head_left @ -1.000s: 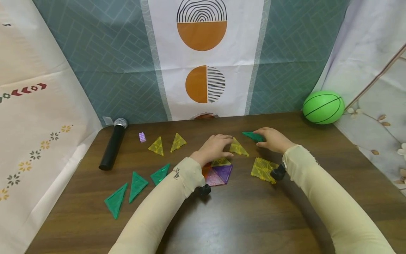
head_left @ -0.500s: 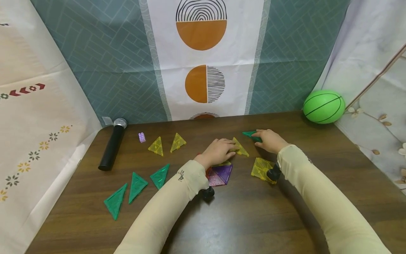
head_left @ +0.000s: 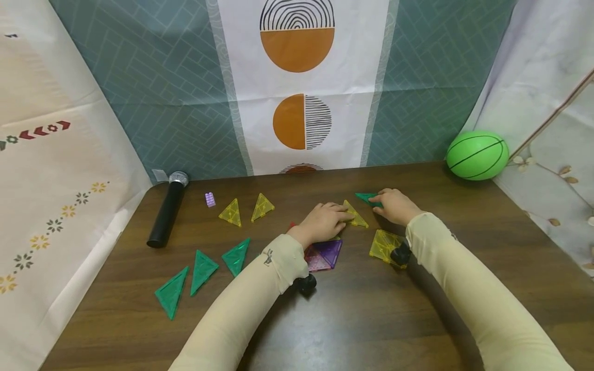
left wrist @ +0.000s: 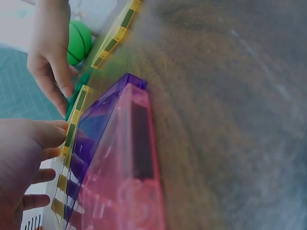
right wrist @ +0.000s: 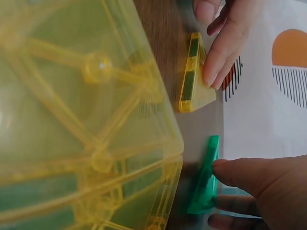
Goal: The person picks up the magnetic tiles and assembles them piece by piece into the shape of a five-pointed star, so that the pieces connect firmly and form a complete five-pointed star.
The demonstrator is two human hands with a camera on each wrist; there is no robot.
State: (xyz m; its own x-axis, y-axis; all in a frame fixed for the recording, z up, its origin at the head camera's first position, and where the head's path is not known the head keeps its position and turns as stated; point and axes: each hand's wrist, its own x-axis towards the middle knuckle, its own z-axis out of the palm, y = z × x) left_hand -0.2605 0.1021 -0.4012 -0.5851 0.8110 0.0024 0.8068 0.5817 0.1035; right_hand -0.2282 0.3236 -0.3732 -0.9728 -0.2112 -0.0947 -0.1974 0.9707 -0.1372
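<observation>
My left hand (head_left: 322, 222) rests its fingertips on a translucent yellow triangular magnetic tile (head_left: 358, 218). In the right wrist view its fingers (right wrist: 225, 52) lie fairly straight on that tile. Beyond it, my right hand (head_left: 396, 206) has thumb and fingers about a green triangular magnetic tile (head_left: 364, 197), pinching it flat on the table. Under the left wrist are joined tiles: a purple triangle (head_left: 331, 251), a pink glittery triangle (head_left: 318, 262), a red piece and a yellow one, partly hidden. A yellow square-shaped piece (head_left: 382, 246) lies below the right wrist.
On the left lie green triangles (head_left: 202, 270) and two yellow triangles (head_left: 262, 207). A black microphone (head_left: 167, 214) and a small purple brick (head_left: 210, 199) are farther back. A green ball (head_left: 478, 155) stands at the back right corner of the wooden table (head_left: 371, 319).
My left hand has moved right and lowered its fingertips onto the yellow triangle. My right hand has shifted slightly left and closed in over the green triangle, which has barely moved.
</observation>
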